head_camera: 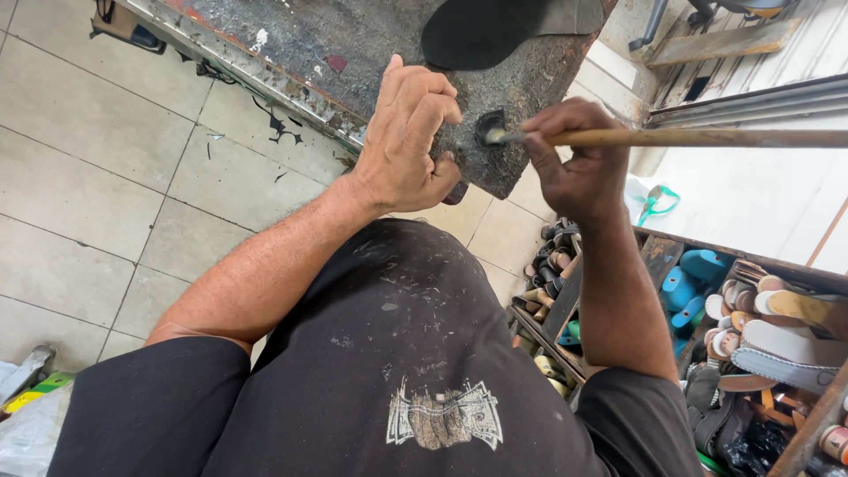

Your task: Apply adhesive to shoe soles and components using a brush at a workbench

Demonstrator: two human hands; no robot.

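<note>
Our right hand [579, 168] grips a long wooden brush [689, 138] dipping into a small glue-crusted pot [488, 129]; our left hand [408, 132] closes on the counter [371, 44] edge (floor open leftward).

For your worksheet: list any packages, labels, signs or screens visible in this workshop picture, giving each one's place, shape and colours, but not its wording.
Printed graphic: on the person's black shirt, bottom centre; rectangular, grey-white, worn.
Plastic packaging: floor, bottom-left corner; crumpled, whitish with a green-yellow strip.
No signs or screens show.
</note>
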